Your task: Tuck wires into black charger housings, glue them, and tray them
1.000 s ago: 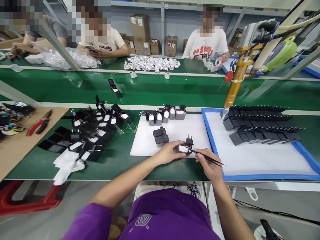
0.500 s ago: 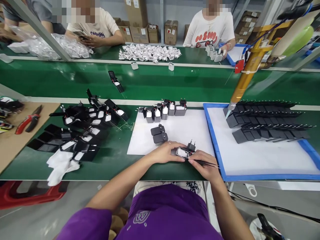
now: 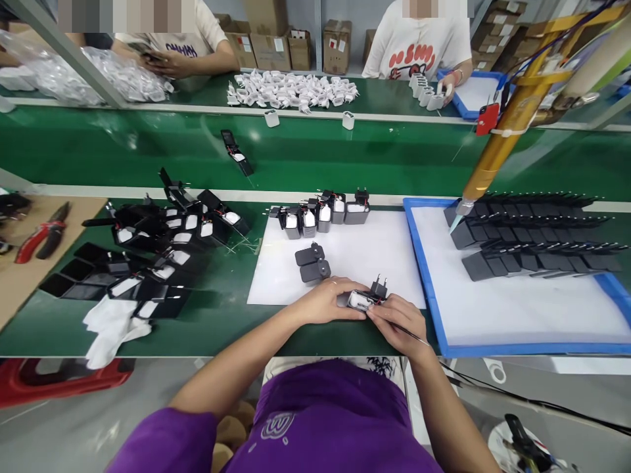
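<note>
My left hand (image 3: 329, 302) is closed around an opened black plug adapter (image 3: 359, 300) with a white block inside, at the front edge of the white sheet. The adapter's two-pin plug cap stands up on its far right side, joined by a red wire. In my right hand (image 3: 400, 323) is a pair of slim dark tweezers (image 3: 410, 334), reaching into the adapter's opening. Their tips are too small to make out. Just beyond my left hand lie two black plug caps (image 3: 313, 261). Farther back stands a row of opened black adapters (image 3: 309, 220).
A blue-rimmed tray (image 3: 434, 289) on the right holds rows of black adapters (image 3: 532, 223), under a yellow tool (image 3: 486, 164). Left are piled adapter parts (image 3: 167, 230), white gloves (image 3: 111, 325) and red-handled pliers (image 3: 43, 240). Beyond a green belt (image 3: 172, 148) sit co-workers.
My right hand has shifted slightly left with the tweezers, which now look closer together. An opened adapter and white pieces on the belt have moved a little right. The view has shifted slightly.
</note>
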A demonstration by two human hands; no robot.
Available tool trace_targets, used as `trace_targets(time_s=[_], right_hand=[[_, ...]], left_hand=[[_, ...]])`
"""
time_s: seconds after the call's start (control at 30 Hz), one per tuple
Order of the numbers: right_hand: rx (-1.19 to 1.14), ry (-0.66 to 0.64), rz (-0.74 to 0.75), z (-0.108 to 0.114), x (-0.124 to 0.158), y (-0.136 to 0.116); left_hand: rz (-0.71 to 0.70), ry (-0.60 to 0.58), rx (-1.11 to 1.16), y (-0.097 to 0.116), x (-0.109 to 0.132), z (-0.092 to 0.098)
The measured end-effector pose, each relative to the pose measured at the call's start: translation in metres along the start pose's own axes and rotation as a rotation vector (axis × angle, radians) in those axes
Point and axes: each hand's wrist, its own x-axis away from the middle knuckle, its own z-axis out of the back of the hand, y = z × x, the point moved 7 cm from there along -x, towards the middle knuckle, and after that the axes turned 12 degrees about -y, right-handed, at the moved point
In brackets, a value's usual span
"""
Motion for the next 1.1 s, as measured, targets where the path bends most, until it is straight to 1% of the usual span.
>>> trace_targets(time_s=[0.13,0.27,0.47,0.57,0.7,0.77,0.83,0.9,1.1], right_hand=[[-0.001,0.02,-0.054,0.001,0.002,0.003],[-0.016,0.059,-0.14,0.003,0.003,0.006],[-0.015,0.132,-0.183,0.008,0.003,0.006],[-0.08,0.117,-0.221,0.009,0.005,0.008],[-0.172,0.122,-0.21,0.013,0.005,0.006],[-0.178,0.096,-0.199,0.012,0.003,0.004],[-0.152,0.048,-0.189,0.008,0.0,0.002],[-0.112,0.027,-0.17,0.005,-0.003,0.001],[0.029,0.07,-0.106,0.002,-0.005,-0.003]], left_hand=[[-0.019,0.003,-0.043,0.0,0.0,-0.001],[-0.002,0.006,-0.078,-0.001,0.001,-0.002],[-0.022,0.011,-0.112,0.002,0.001,-0.003],[-0.03,-0.001,-0.126,0.003,0.0,-0.005],[-0.029,0.004,-0.131,0.003,0.0,-0.005],[-0.031,0.006,-0.132,0.004,0.0,-0.005],[-0.028,0.01,-0.134,0.004,0.0,-0.005],[-0.013,0.014,-0.134,0.002,0.0,-0.005],[0.003,0.02,-0.121,0.0,0.001,-0.005]])
